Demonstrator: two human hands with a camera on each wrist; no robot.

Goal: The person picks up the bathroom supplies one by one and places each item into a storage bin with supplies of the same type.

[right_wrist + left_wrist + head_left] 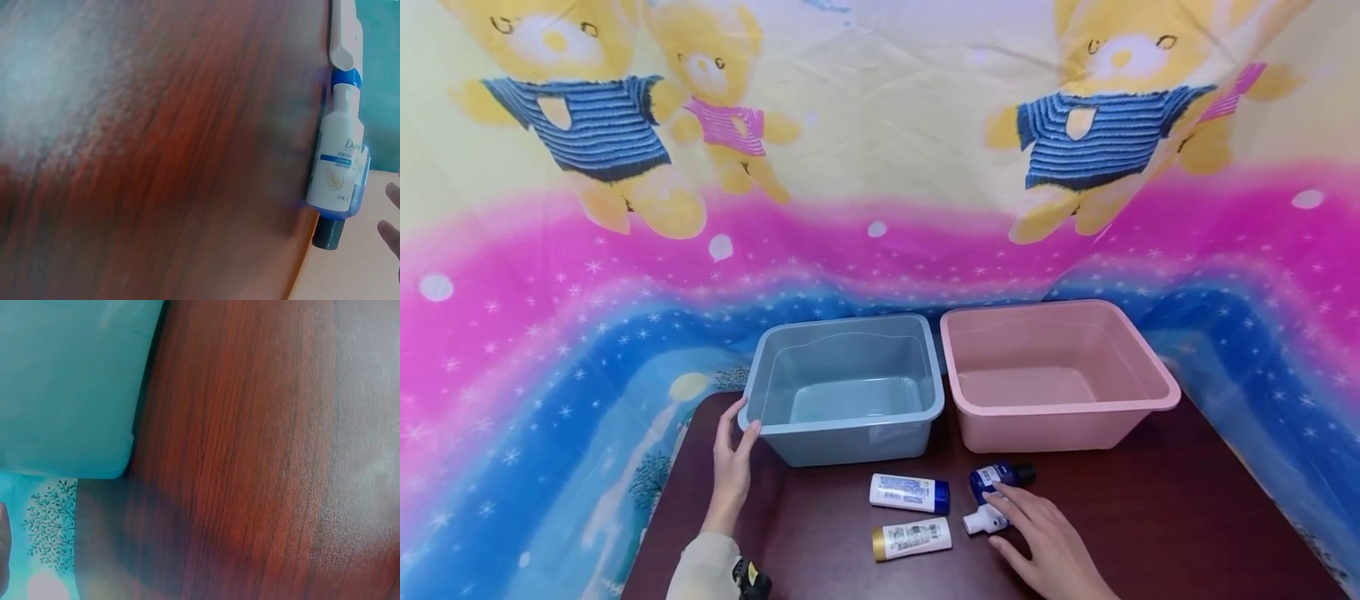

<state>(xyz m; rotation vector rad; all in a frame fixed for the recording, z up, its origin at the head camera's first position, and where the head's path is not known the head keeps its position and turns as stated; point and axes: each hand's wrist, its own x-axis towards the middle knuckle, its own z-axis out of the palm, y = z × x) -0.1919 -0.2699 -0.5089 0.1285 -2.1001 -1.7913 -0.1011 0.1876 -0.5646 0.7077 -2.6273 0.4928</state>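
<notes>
Red-brown, wood-grained worktop [823, 537] carried two basins side by side: blue-grey basin [857, 447] left, pink basin [1052, 431] right. Left hand [730, 471] rested at the blue-grey basin's near left corner, fingers and thumb spread about the rim; its grip was loose. Right hand [1051, 537] extended over two bottles lying side by side in front of the pink basin: blue bottle [985, 477] with black cap pointing right, small white bottle [988, 519] with cap pointing left. Its grip was released; fingertip contact could not be confirmed. Left of these lay blue-capped bottle [906, 492] and, in front of it, gold-capped bottle [917, 537]. Bear-printed cloth [865, 233] hung behind.
</notes>
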